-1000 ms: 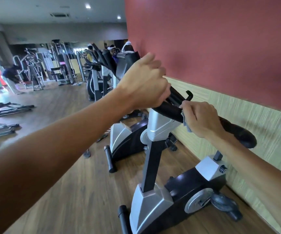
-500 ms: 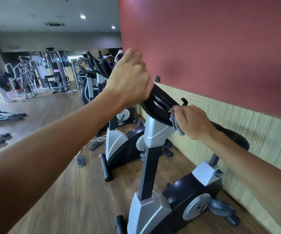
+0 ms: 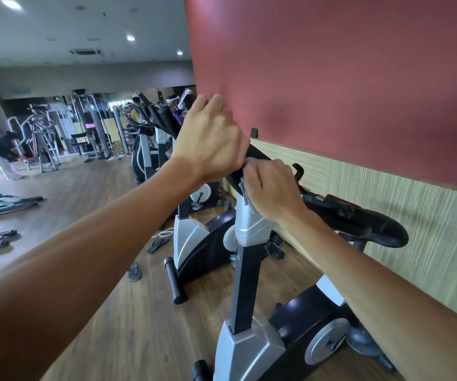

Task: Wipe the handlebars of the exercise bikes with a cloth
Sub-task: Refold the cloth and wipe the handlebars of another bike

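Handlebar (image 3: 254,156) (cloth (image 3: 245,192) underneath) beside wall (image 3: 331,78)

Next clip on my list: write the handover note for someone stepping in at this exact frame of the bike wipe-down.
Left hand: grips the black handlebar of the nearest bike, steadying it.
Right hand: holds the grey cloth against the same handlebar, just above the silver stem.
Done: wiping of this handlebar is under way; how much of it is covered cannot be told.
Left: finish this handlebar, then do the next bike and the further ones along the wall.
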Demonstrator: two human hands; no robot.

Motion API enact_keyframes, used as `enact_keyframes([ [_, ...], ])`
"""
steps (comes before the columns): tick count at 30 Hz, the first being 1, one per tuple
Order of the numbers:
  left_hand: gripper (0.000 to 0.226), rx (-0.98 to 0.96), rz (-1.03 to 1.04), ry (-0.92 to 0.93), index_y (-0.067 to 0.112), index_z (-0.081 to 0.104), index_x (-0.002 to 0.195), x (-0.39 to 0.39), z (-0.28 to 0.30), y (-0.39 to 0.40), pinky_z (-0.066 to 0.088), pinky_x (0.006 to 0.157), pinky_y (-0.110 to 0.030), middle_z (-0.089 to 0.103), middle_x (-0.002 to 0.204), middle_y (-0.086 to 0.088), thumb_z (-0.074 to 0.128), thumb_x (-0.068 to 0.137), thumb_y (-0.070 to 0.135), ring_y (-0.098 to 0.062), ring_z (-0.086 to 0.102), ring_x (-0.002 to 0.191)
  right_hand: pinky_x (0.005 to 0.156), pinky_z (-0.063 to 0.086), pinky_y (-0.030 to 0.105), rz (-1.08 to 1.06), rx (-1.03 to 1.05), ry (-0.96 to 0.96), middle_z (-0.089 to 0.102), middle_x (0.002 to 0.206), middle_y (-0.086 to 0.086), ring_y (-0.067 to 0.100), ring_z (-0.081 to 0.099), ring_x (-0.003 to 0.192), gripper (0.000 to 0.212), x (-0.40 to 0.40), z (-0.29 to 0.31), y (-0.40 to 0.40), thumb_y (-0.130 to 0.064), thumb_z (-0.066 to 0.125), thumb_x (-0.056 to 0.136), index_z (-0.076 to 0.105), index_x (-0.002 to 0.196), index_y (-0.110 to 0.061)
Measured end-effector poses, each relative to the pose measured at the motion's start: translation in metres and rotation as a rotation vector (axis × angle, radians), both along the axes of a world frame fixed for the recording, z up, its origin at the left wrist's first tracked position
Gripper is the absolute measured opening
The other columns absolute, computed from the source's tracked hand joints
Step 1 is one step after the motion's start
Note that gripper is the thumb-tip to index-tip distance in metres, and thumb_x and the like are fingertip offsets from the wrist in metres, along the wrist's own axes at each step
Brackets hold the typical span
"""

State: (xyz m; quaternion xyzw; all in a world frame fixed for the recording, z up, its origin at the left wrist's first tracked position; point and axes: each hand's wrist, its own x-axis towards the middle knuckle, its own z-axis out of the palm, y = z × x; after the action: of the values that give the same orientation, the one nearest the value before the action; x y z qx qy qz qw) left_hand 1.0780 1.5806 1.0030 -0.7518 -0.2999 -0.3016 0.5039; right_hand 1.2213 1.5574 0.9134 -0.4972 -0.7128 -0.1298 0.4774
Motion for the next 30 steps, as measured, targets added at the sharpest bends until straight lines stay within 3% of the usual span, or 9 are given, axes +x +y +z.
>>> enact_keyframes([
  [3, 0.038, -0.063, -0.093, 0.048, 0.008, 0.059, 0.054, -0.007, 0.005, -0.001, 0.041, 0.06, -0.035, 0.055, 0.057, -0.008, 0.047, 0.087, 0.022, -0.028, 0.048, 0.064, 0.057, 0.047, 0.036, 0.012, 0.085, -0.029, 0.065, 0.075, -0.004, 0.019, 0.061, 0.063, 0.045, 0.013, -0.021, -0.009, -0.034, 0.024, 0.105, 0.059, 0.082, -0.019],
  [6, 0.043, -0.252, -0.257, -0.032, 0.006, 0.054, 0.06, -0.019, 0.018, 0.005, 0.039, 0.051, -0.033, 0.053, 0.064, -0.004, 0.04, 0.095, 0.027, -0.028, 0.048, 0.06, 0.059, 0.055, 0.039, -0.053, 0.14, -0.137, 0.066, 0.093, -0.002, 0.02, 0.066, 0.08, 0.044, 0.053, -0.052, -0.016, -0.037, 0.03, 0.105, 0.065, 0.114, -0.012],
  [11, 0.04, -0.393, -0.444, -0.289, 0.006, 0.042, 0.058, -0.011, 0.015, 0.014, 0.041, 0.051, -0.041, 0.044, 0.051, -0.008, 0.046, 0.095, 0.02, -0.03, 0.041, 0.048, 0.054, 0.05, 0.036, -0.249, 0.191, -0.096, 0.064, 0.089, 0.0, 0.023, 0.062, 0.072, 0.046, 0.049, -0.061, -0.017, -0.041, 0.031, 0.105, 0.066, 0.106, -0.012],
  [16, 0.037, -0.423, -0.496, -0.35, -0.002, 0.056, 0.064, -0.009, 0.008, 0.017, 0.043, 0.059, -0.045, 0.054, 0.057, -0.013, 0.045, 0.093, 0.018, -0.034, 0.049, 0.055, 0.053, 0.045, 0.033, -0.301, 0.364, -0.032, 0.067, 0.085, 0.007, 0.027, 0.064, 0.067, 0.06, -0.027, -0.02, 0.001, -0.043, 0.023, 0.109, 0.069, 0.106, -0.004],
  [19, 0.037, -0.452, -0.541, -0.342, -0.002, 0.059, 0.068, -0.013, 0.008, 0.018, 0.044, 0.063, -0.045, 0.056, 0.06, -0.014, 0.044, 0.093, 0.02, -0.037, 0.052, 0.061, 0.065, 0.051, 0.035, -0.281, 0.394, 0.007, 0.069, 0.099, 0.009, 0.027, 0.068, 0.082, 0.062, -0.037, -0.02, 0.002, -0.047, 0.027, 0.108, 0.065, 0.123, -0.001],
  [22, 0.036, -0.457, -0.571, -0.351, -0.001, 0.054, 0.065, -0.013, 0.006, 0.016, 0.044, 0.061, -0.046, 0.052, 0.057, -0.012, 0.044, 0.092, 0.021, -0.037, 0.048, 0.059, 0.081, 0.056, 0.042, -0.317, 0.41, -0.15, 0.069, 0.115, 0.014, 0.032, 0.068, 0.096, 0.07, -0.018, -0.038, 0.0, -0.057, 0.034, 0.106, 0.057, 0.134, 0.003],
  [25, 0.038, -0.495, -0.603, -0.327, 0.0, 0.055, 0.067, -0.018, 0.007, 0.019, 0.045, 0.063, -0.046, 0.049, 0.056, -0.008, 0.042, 0.093, 0.024, -0.035, 0.047, 0.059, 0.088, 0.054, 0.042, -0.4, 0.402, -0.195, 0.067, 0.119, 0.016, 0.034, 0.067, 0.102, 0.074, -0.002, -0.054, 0.0, -0.063, 0.037, 0.103, 0.055, 0.135, 0.002],
  [28, 0.044, -0.59, -0.629, -0.317, 0.004, 0.064, 0.077, -0.02, 0.01, 0.022, 0.048, 0.072, -0.046, 0.063, 0.065, -0.009, 0.035, 0.093, 0.033, -0.039, 0.058, 0.071, 0.091, 0.055, 0.044, -0.486, 0.396, -0.101, 0.067, 0.119, 0.016, 0.035, 0.066, 0.105, 0.073, -0.001, -0.066, 0.0, -0.063, 0.043, 0.101, 0.057, 0.133, 0.002],
  [30, 0.047, -0.705, -0.691, -0.378, 0.013, 0.071, 0.082, -0.018, 0.011, 0.021, 0.05, 0.082, -0.044, 0.071, 0.071, -0.003, 0.034, 0.096, 0.037, -0.033, 0.066, 0.079, 0.091, 0.056, 0.045, -0.515, 0.463, -0.06, 0.068, 0.117, 0.015, 0.034, 0.067, 0.103, 0.073, -0.015, -0.063, 0.003, -0.061, 0.046, 0.102, 0.057, 0.133, 0.004],
])
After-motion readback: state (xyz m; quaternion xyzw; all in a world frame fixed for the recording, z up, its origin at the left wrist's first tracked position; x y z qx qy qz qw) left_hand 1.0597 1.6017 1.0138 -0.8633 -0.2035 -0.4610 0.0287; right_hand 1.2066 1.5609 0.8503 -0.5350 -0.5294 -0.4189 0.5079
